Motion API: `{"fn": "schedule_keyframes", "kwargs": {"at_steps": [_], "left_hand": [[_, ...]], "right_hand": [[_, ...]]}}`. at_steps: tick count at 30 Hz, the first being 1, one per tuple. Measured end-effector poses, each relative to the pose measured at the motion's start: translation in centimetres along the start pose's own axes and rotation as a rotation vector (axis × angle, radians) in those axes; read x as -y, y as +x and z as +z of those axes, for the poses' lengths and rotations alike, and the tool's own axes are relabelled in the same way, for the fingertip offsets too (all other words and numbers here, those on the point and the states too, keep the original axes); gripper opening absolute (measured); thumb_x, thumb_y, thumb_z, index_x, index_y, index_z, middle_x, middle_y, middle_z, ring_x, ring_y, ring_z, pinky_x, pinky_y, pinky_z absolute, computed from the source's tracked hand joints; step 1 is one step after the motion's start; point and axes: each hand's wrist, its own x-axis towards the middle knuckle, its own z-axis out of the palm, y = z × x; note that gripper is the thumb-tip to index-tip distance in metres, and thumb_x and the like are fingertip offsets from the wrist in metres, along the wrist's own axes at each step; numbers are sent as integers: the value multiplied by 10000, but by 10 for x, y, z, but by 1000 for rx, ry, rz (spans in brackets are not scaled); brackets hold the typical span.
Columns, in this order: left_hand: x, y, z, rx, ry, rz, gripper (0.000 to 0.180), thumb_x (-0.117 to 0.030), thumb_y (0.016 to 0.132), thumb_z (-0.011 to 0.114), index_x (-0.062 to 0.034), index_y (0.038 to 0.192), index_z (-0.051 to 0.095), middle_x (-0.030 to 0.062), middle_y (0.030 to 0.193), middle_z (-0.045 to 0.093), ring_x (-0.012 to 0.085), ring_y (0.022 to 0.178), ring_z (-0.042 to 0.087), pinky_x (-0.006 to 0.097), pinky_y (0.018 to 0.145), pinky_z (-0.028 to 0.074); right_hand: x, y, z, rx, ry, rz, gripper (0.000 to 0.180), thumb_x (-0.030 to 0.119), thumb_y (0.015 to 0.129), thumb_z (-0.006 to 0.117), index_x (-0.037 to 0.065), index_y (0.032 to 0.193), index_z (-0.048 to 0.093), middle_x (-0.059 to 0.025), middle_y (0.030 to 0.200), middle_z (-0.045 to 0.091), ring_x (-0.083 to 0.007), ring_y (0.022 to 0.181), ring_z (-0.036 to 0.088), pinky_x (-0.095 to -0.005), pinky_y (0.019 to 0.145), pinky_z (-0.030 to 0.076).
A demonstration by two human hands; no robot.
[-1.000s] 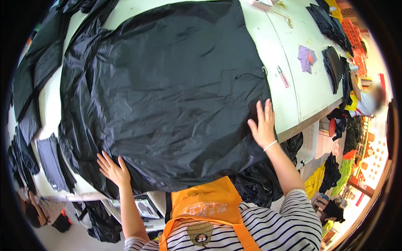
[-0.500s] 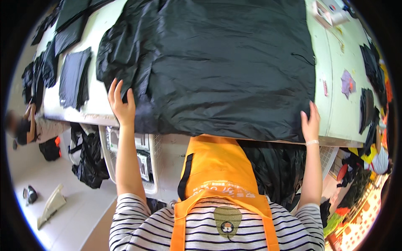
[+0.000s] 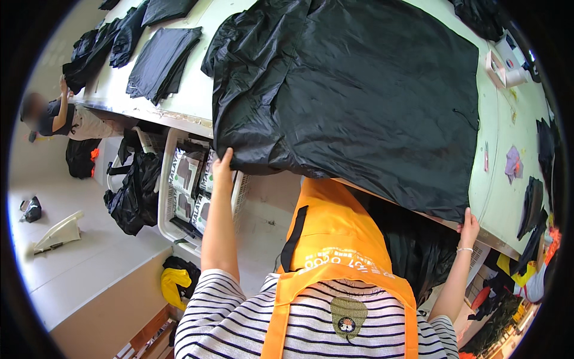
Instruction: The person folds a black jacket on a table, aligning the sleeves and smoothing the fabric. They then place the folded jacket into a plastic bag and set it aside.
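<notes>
A large black garment point(image 3: 371, 102) of thin, shiny cloth lies spread on the white table, wrinkled on its left part, with a small cord loop at its right edge. At its near left corner, my left hand point(image 3: 223, 167) pinches the hem between thumb and fingers. My right hand point(image 3: 469, 230) grips the near right corner, thumb on top, the other fingers partly hidden. Between the hands the near edge hangs slightly over the table's front. Whether the garment is a jacket cannot be made out.
Folded black clothes point(image 3: 164, 63) lie on the table point(image 3: 194, 122) at left. To the right are a pink box point(image 3: 495, 69), a small purple cloth point(image 3: 513, 163) and more black garments. A white basket point(image 3: 164, 203) of packaged goods stands below. A person point(image 3: 57, 116) works at far left.
Both hands were open on the garment's sides; now they have closed on its near corners. The view has turned, and the garment's near edge now slants down to the right.
</notes>
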Motion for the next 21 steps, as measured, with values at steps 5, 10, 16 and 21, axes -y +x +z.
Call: {"fn": "schedule_keyframes", "kwargs": {"at_steps": [5,10,16,21], "left_hand": [[-42,-21,-7,161,-296,-233,455,-357,902,607,-1,1182,569,104,1147,628,213,1012,620,364,890,474],[-32,-16,-39,69,311,-281,388,-235,852,685,2,1140,579,98,1034,652,196,896,648,303,762,514],[-141,-43,-20,198,28,-101,355,-214,878,639,48,1111,581,130,1066,645,227,939,647,342,841,510],[-267,10,111,100,254,172,410,-266,890,646,37,1151,554,102,941,660,199,864,657,290,805,516]], "right_hand": [[-18,-47,-13,150,109,-330,753,119,755,765,102,1396,370,-101,1216,483,-166,986,543,-231,756,460],[-41,-50,8,68,-630,-673,407,-10,634,736,80,1019,639,-108,996,477,-283,959,519,-365,797,458],[17,-41,-32,160,-328,-666,161,-20,654,705,40,791,643,-140,1358,491,-299,1242,459,-406,1036,337],[109,58,-33,92,30,-348,303,221,851,667,-24,1022,618,-67,996,638,-141,945,560,-273,881,424]]}}
